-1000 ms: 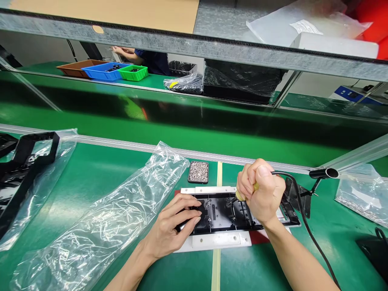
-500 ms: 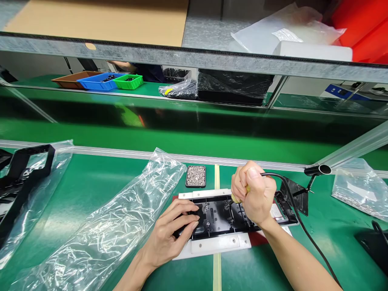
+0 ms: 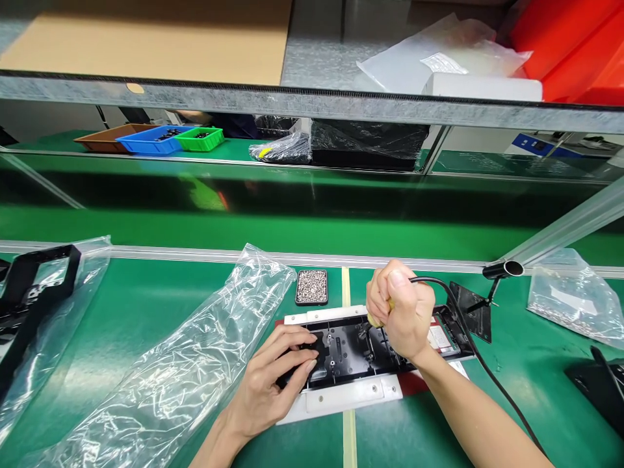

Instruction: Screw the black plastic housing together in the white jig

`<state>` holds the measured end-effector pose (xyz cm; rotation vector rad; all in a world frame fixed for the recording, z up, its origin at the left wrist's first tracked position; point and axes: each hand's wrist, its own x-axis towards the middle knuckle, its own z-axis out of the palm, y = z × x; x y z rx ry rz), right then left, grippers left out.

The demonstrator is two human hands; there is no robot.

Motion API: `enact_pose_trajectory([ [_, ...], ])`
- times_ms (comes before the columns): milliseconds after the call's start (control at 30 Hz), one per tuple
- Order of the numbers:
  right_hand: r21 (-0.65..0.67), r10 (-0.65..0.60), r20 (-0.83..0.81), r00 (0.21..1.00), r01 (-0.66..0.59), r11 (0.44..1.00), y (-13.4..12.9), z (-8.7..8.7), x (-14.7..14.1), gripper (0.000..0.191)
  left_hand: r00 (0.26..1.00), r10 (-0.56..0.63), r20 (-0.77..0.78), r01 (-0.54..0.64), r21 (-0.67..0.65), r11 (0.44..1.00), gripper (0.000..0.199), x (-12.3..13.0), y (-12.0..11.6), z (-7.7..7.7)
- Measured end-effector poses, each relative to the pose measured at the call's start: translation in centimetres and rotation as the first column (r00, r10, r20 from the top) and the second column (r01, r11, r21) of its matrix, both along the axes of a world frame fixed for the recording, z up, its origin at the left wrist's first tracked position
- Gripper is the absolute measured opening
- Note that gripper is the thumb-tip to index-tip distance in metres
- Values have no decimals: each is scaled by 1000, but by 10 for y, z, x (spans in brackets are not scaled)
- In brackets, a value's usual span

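A long black plastic panel point(image 3: 347, 356) with raised posts and small metal inserts lies in a white fixture point(image 3: 353, 393). My left hand point(image 3: 268, 374) rests over the panel's left end, fingers and thumb spread and their tips touching it. Above the panel's middle, my right hand point(image 3: 402, 311) is closed round the yellow handle of a corded soldering iron point(image 3: 374, 321). The iron points down and left, its tip at the panel near a post; exact contact cannot be made out. A small black tray point(image 3: 312, 288) of many tiny metal pieces sits behind the fixture.
A clear plastic bag point(image 3: 195, 354) stretches across the left. Bagged black frames point(image 3: 43, 312) lie farther left. An iron stand point(image 3: 504, 270) and a bag of small parts point(image 3: 575, 299) are on the right. A metal shelf point(image 3: 312, 107) crosses overhead; coloured bins point(image 3: 156, 140) sit beyond.
The whole view has shifted slightly as the head moved. My right hand and the iron stay at nearly the same place on the panel; my left hand keeps its position.
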<state>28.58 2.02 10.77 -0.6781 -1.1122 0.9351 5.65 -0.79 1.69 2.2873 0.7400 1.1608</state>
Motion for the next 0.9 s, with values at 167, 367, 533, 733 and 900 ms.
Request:
enact_pose_trajectory([
  [167, -23, 11, -7, 1000, -11, 1000, -1, 0, 0, 44, 1000, 8, -6, -8, 0, 1000, 23, 0, 0, 0],
  [367, -24, 6, -12, 1000, -6, 1000, 1, 0, 0, 45, 1000, 12, -7, -12, 8, 1000, 24, 1, 0, 1],
  [533, -17, 0, 0, 1000, 0, 1000, 0, 0, 0, 44, 1000, 6, -5, -6, 7, 1000, 24, 1, 0, 1],
  [733, -30, 9, -10, 1000, -9, 1000, 0, 1, -1, 44, 1000, 8, -8, -8, 5, 1000, 24, 1, 1, 2],
  [900, -29, 6, -6, 1000, -7, 1000, 0, 1, 0, 44, 1000, 14, -12, -14, 3, 1000, 24, 1, 1, 1],
])
